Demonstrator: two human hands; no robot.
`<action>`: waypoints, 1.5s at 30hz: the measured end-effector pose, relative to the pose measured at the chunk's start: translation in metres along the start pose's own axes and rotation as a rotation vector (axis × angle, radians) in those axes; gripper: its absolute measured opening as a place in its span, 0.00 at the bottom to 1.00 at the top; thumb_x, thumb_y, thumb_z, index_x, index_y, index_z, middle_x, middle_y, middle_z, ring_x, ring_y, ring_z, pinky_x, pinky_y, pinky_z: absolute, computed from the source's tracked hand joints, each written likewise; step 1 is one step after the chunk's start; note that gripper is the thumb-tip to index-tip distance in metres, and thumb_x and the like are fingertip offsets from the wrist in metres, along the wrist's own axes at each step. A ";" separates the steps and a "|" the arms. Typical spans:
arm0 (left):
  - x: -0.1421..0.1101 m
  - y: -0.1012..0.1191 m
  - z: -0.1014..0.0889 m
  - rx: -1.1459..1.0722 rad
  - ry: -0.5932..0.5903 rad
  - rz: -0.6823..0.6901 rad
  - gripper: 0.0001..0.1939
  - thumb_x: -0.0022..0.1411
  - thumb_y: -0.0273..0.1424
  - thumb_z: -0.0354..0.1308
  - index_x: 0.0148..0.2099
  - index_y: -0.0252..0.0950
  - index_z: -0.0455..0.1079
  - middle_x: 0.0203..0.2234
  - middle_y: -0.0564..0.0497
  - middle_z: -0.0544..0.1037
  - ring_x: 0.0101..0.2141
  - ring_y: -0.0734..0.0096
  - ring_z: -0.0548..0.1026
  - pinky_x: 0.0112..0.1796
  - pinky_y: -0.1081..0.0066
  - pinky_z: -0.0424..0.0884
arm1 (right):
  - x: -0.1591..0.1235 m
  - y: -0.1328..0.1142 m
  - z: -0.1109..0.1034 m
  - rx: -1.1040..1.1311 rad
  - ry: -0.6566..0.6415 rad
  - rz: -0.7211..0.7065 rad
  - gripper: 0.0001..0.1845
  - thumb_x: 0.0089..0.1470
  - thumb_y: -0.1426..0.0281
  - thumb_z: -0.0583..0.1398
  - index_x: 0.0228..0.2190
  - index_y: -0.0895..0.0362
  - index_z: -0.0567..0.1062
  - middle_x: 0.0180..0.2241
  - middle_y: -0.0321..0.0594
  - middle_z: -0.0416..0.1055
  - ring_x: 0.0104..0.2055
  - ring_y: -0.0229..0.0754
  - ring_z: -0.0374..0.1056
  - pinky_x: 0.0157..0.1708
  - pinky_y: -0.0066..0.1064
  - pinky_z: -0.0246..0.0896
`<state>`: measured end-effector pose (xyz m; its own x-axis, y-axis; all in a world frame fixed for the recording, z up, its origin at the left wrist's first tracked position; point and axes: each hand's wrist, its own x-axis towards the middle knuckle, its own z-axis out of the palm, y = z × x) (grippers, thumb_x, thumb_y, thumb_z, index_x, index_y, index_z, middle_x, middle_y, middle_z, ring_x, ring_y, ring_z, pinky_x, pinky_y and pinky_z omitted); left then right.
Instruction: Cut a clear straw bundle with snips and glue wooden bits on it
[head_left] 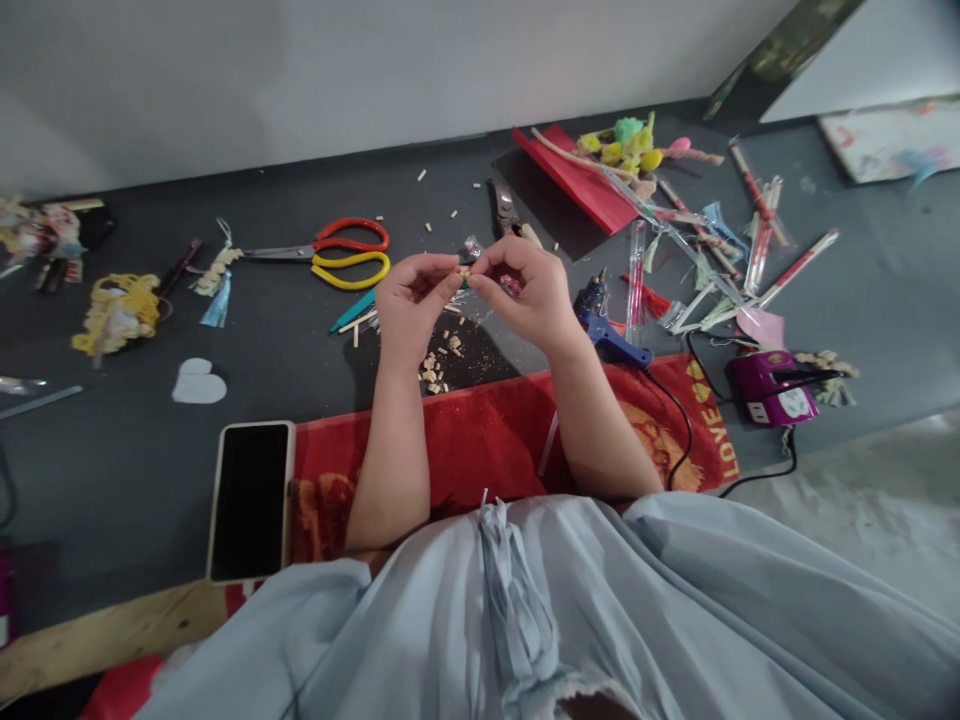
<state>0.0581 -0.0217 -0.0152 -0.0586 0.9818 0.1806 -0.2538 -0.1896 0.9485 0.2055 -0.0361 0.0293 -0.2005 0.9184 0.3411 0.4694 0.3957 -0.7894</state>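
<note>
My left hand [417,300] and my right hand [529,287] meet above the table, thumbs and fingertips pinched together. Between them they hold a tiny tan wooden piece [465,272], its exact shape too small to make out. Below my left hand lies a scatter of small cut wooden bits [435,372]. Thin sticks and a teal pen-like tool [354,312] poke out beside that hand. Pliers [504,205] rest just beyond my right hand, which partly covers them. A blue glue gun [611,338] lies to the right of my right wrist.
Scissors [351,255] with red and yellow handles lie left. A phone [251,500] and a white heart cutout [199,382] are nearer. A red towel [480,440] lines the front edge. Wrapped sticks [761,235], a red sheet [574,180] and a purple corded box [772,388] are right.
</note>
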 end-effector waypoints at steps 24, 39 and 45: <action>0.003 -0.011 -0.002 0.198 -0.029 0.313 0.11 0.52 0.38 0.65 0.38 0.43 0.73 0.31 0.54 0.79 0.33 0.75 0.79 0.35 0.72 0.77 | 0.002 0.018 0.014 0.163 0.097 -0.012 0.14 0.54 0.58 0.59 0.29 0.57 0.70 0.26 0.34 0.66 0.29 0.32 0.62 0.31 0.27 0.61; 0.001 -0.005 0.001 0.185 0.032 0.302 0.10 0.51 0.36 0.66 0.35 0.40 0.73 0.30 0.54 0.79 0.33 0.75 0.78 0.36 0.72 0.75 | 0.001 0.021 0.018 0.242 0.102 -0.005 0.16 0.51 0.56 0.61 0.32 0.56 0.74 0.31 0.36 0.72 0.33 0.34 0.68 0.36 0.29 0.67; 0.001 -0.002 0.000 0.210 0.008 0.313 0.08 0.51 0.36 0.65 0.33 0.40 0.75 0.28 0.54 0.78 0.31 0.76 0.77 0.34 0.73 0.73 | 0.000 0.019 0.015 0.175 0.096 -0.051 0.17 0.53 0.55 0.60 0.33 0.57 0.74 0.31 0.36 0.72 0.33 0.33 0.67 0.35 0.29 0.66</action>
<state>0.0589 -0.0205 -0.0165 -0.1100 0.8765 0.4687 -0.0184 -0.4733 0.8807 0.2017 -0.0286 0.0072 -0.1336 0.8963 0.4229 0.3030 0.4432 -0.8436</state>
